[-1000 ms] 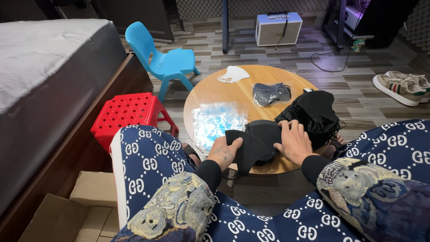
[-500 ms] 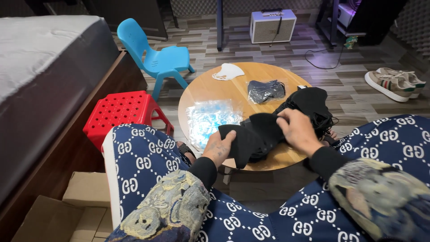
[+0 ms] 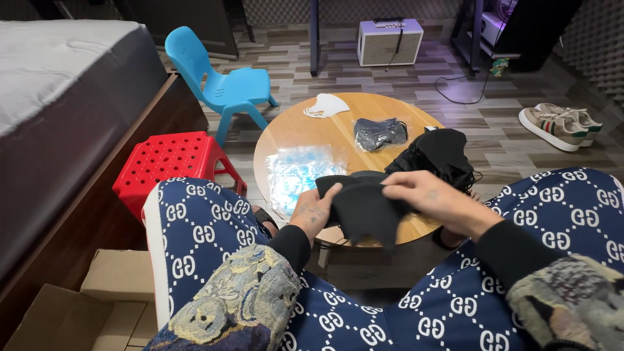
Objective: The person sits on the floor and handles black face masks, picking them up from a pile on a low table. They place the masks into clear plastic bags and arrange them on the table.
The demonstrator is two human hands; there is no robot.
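My left hand (image 3: 314,211) and right hand (image 3: 429,195) cover much of the black fabric mask (image 3: 367,207), so I cannot see how its far edge lies. That mask hides the near rim of the round wooden worktop (image 3: 292,133). Beyond the mask, the heap of black masks (image 3: 439,155) is too dark to count. The grey mattress (image 3: 58,65) runs off the left edge.

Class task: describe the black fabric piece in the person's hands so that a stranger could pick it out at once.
Find the round wooden table. At its near edge the left hand and right hand grip the black fabric piece. Unlike the black pile behind, it is lifted and spread out.
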